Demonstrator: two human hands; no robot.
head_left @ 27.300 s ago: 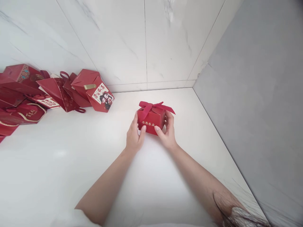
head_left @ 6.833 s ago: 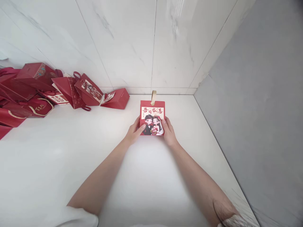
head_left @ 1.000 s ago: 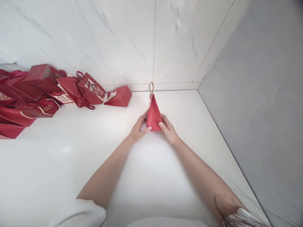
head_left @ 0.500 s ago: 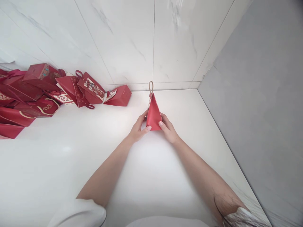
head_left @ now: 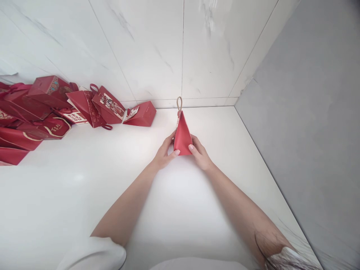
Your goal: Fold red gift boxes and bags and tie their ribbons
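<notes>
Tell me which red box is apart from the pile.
The box with the triangular red side and upright tan loop: the left hand and right hand hold it, while the other red boxes lie clustered off to the left.

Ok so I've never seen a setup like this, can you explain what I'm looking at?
There's no machine here, just a person's two bare hands. The view comes from a camera worn on that person's head, looking forward and down. The left hand and right hand hold a red, card-like box with a triangular side between them, over a glossy white tabletop. At the back left lies a pile of dark red boxes, some with loops or cords, near a white marble-patterned tiled wall.
</notes>
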